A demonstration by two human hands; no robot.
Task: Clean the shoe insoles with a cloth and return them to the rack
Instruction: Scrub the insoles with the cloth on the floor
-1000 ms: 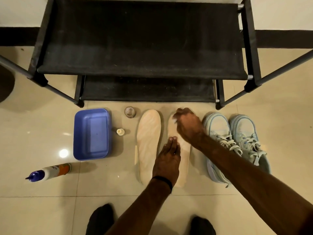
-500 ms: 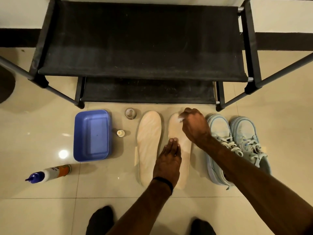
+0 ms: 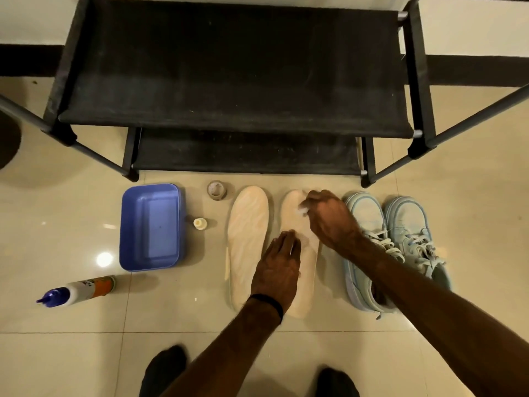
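While the left hand (image 3: 279, 270) stays flat on the insole (image 3: 294, 222), the right hand (image 3: 329, 219), pinching cloth (image 3: 303, 209), has shifted right.

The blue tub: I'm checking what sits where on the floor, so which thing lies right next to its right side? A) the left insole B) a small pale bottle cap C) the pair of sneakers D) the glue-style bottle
B: the small pale cap sits just beside the blue tub, between it and the left insole.

one head-worn view looks steeply down, seemingly from standing height, at the floor (image 3: 171, 325).
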